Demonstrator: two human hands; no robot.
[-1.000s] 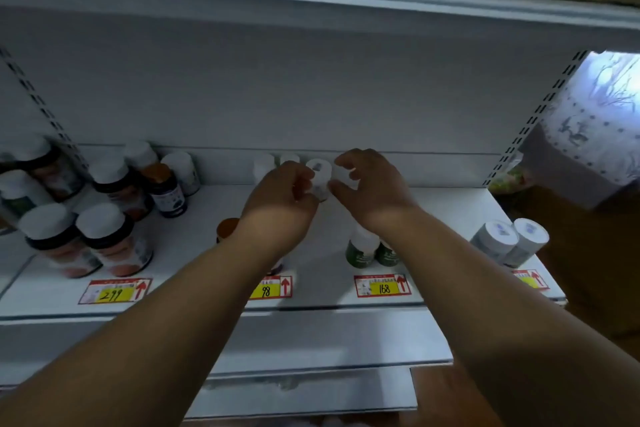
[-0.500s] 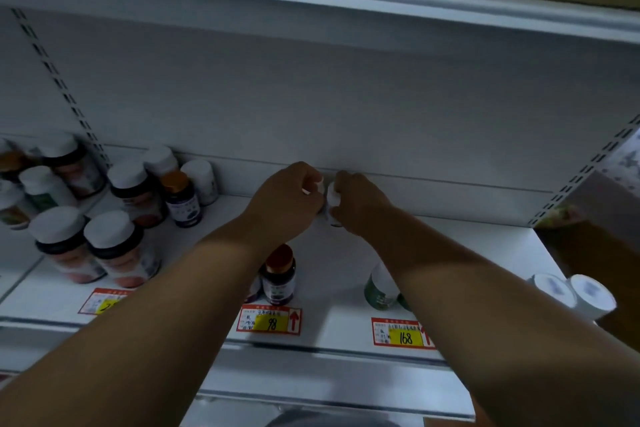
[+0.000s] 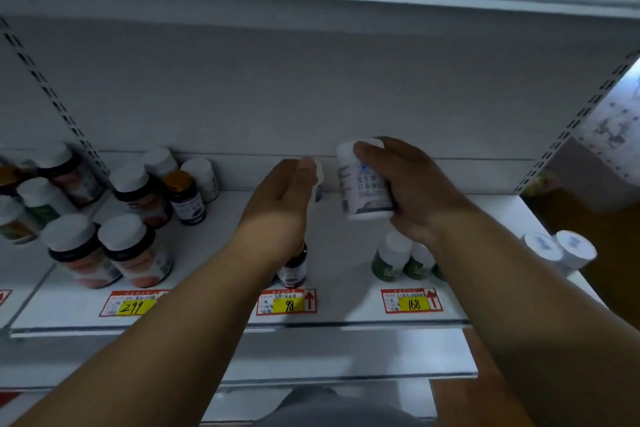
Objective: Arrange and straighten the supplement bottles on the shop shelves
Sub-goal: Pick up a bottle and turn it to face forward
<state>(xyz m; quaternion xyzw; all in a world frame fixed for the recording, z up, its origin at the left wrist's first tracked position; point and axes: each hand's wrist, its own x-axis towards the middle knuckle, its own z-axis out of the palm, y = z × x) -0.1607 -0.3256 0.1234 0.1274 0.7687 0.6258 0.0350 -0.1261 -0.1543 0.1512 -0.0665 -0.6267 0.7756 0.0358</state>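
My right hand (image 3: 412, 187) grips a white bottle (image 3: 363, 184) with a pale printed label, lifted above the white shelf (image 3: 214, 288). My left hand (image 3: 284, 198) reaches to the back of the shelf with straight fingers that touch another white bottle (image 3: 318, 180), mostly hidden behind it. A small dark bottle (image 3: 294, 267) stands under my left wrist. Two green bottles with white caps (image 3: 391, 258) stand below my right hand.
Large brown-capped jars with white lids (image 3: 135, 250) fill the left of the shelf, with a dark amber-capped bottle (image 3: 185, 198) behind. Two white tubs (image 3: 561, 250) sit at the right end. Price tags (image 3: 287, 302) line the front edge. Another shelf hangs overhead.
My right hand has lifted a white bottle from the back and drawn it to the right. My left hand has loosened and stayed by the bottle at the back.
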